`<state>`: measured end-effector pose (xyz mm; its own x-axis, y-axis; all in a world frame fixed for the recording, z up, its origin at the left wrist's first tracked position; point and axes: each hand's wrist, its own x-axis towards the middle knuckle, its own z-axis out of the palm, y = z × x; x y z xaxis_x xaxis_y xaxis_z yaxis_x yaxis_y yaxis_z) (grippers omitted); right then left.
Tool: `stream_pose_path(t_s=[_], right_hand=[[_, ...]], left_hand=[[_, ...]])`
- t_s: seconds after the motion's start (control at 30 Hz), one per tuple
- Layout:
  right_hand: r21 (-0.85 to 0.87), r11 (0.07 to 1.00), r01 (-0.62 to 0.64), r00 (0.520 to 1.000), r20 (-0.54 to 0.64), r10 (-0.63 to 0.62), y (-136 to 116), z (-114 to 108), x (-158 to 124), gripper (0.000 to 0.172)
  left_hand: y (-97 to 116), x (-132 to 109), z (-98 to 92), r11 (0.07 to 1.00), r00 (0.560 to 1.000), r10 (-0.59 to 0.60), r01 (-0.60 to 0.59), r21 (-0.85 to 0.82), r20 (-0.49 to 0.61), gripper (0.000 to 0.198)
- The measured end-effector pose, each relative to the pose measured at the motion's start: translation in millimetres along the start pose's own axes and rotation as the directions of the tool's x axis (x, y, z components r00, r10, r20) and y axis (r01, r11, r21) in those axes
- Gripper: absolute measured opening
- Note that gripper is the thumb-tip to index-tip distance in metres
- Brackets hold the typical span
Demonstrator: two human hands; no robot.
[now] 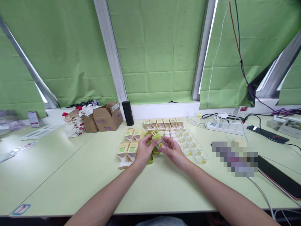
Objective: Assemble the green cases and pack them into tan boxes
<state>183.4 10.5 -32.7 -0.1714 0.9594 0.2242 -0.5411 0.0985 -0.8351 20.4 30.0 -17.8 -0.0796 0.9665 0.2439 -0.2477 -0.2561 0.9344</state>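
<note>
My left hand (144, 148) grips a small green lid (156, 137) with a pale loop on top. Fingers of my right hand (173, 152) are closed on a clear plastic container (160, 144) bearing a yellow round mark, directly under the lid. Whether lid and container are fastened together I cannot tell. More green lids (150, 160) lie beneath my hands, partly hidden by them. To the right stand several clear containers (201, 157) with yellow marks, beside small white pieces (172, 134). Left of my left hand are folded cream cartons (124, 149) with green panels.
A row of cream cartons (164, 124) stands behind my hands. Farther back are a black bottle (127, 113), a cardboard box (108, 117) and a patterned bag (74, 126). A white power strip (224, 127) with cables and a dark tablet-like slab (279, 176) lie to the right.
</note>
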Motion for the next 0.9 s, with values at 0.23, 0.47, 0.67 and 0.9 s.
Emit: stream_pose_path(t_s=[0.23, 0.47, 0.67, 0.9], right_hand=[[-0.052, 0.998, 0.033, 0.999, 0.014, -0.032, 2, -4, 1, 0.05], [-0.141, 0.987, 0.08, 0.996, 0.05, -0.074, 3, -9, 5, 0.054], [-0.189, 0.976, 0.108, 0.992, 0.089, -0.093, 1, -10, 5, 0.053], [-0.184, 0.974, 0.134, 0.989, 0.091, -0.119, -1, -8, 4, 0.051]], left_hand=[[4, -6, 0.0, 0.999, 0.996, 0.037, -0.038, 0.005, 0.086, 0.059], [3, -6, -3.1, 0.999, 0.986, 0.035, -0.04, 0.03, 0.165, 0.062], [2, -6, -4.8, 0.996, 0.978, 0.031, -0.046, 0.071, 0.206, 0.062], [0, -4, -6.5, 0.995, 0.974, 0.028, -0.05, 0.09, 0.225, 0.069]])
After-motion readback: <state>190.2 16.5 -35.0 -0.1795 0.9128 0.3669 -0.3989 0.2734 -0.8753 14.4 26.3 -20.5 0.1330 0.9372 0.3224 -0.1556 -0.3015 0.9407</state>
